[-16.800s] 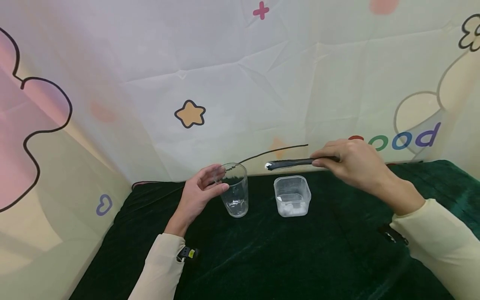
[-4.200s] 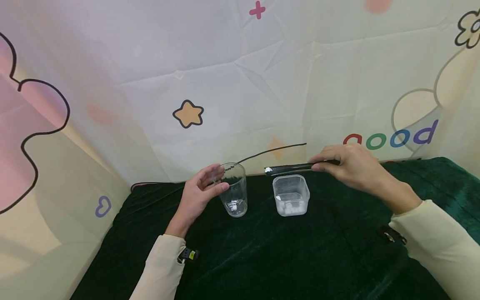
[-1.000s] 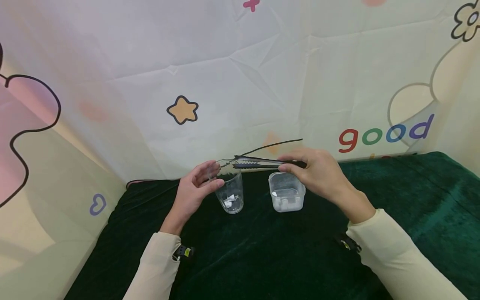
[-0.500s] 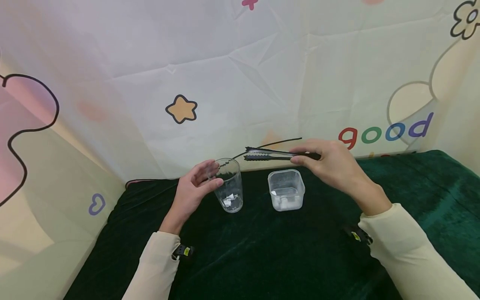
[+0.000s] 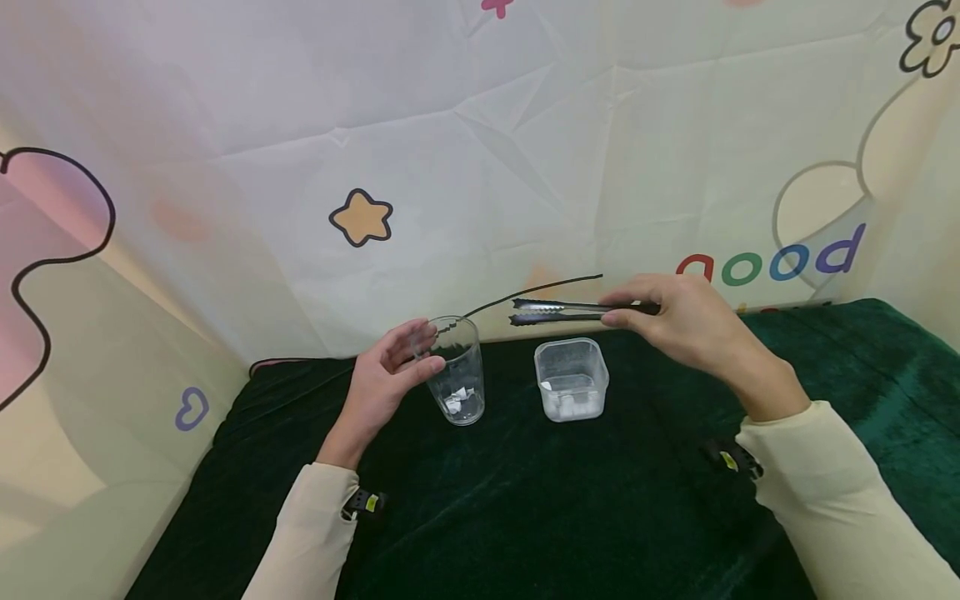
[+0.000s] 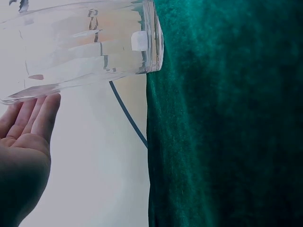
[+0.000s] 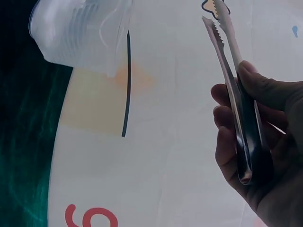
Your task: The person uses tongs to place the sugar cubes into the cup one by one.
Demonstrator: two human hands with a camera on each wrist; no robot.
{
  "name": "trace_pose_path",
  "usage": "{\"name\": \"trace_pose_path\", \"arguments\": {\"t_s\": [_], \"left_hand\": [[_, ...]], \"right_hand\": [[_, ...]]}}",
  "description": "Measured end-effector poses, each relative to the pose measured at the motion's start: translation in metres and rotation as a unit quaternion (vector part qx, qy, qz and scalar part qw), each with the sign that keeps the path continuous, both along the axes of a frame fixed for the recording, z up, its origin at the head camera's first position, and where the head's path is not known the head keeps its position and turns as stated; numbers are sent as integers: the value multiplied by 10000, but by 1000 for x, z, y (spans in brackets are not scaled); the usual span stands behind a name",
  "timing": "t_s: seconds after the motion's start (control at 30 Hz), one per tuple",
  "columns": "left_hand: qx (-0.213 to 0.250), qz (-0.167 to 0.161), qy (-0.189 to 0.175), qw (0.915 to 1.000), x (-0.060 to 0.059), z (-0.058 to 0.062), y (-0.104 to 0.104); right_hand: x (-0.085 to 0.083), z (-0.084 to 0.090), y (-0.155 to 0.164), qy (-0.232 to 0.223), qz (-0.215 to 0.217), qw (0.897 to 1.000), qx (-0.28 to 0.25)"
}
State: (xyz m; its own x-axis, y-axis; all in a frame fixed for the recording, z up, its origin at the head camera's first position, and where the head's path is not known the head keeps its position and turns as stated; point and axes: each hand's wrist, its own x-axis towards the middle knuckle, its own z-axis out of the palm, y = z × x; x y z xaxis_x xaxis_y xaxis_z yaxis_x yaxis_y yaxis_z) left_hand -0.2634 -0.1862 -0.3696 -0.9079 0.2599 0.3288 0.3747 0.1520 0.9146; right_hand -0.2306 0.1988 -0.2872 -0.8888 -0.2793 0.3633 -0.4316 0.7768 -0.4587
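My left hand (image 5: pixel 418 357) grips a clear glass (image 5: pixel 458 372) standing on the green cloth (image 5: pixel 525 500), thumb in front and fingers behind the rim. A few white cubes (image 5: pixel 457 400) lie at the bottom of the glass. In the left wrist view the fingers (image 6: pixel 35 113) lie along the glass (image 6: pixel 90 47). My right hand (image 5: pixel 621 312) holds metal tongs (image 5: pixel 558 311) level in the air, above and just behind a clear plastic tub (image 5: pixel 572 379) holding white cubes. The tongs' tips are slightly apart with nothing between them, as the right wrist view shows (image 7: pixel 222 42).
A printed backdrop (image 5: pixel 480 167) with a star and the word "good" closes off the back and left. A thin black line (image 5: pixel 540 289) runs along it behind the glass. The green cloth reaches to the right edge (image 5: pixel 885 350).
The right hand has carried the empty tongs rightward, from over the glass to over the tub. The white piece they held earlier is gone. My left hand has stayed on the glass.
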Motion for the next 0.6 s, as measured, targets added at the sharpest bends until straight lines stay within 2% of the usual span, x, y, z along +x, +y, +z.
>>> {"name": "trace_pose_path", "arguments": {"t_s": [0.6], "left_hand": [[2, -6, -21, 10000, 0, 0, 0]], "right_hand": [[-6, -1, 21, -73, 152, 9991, 393]]}}
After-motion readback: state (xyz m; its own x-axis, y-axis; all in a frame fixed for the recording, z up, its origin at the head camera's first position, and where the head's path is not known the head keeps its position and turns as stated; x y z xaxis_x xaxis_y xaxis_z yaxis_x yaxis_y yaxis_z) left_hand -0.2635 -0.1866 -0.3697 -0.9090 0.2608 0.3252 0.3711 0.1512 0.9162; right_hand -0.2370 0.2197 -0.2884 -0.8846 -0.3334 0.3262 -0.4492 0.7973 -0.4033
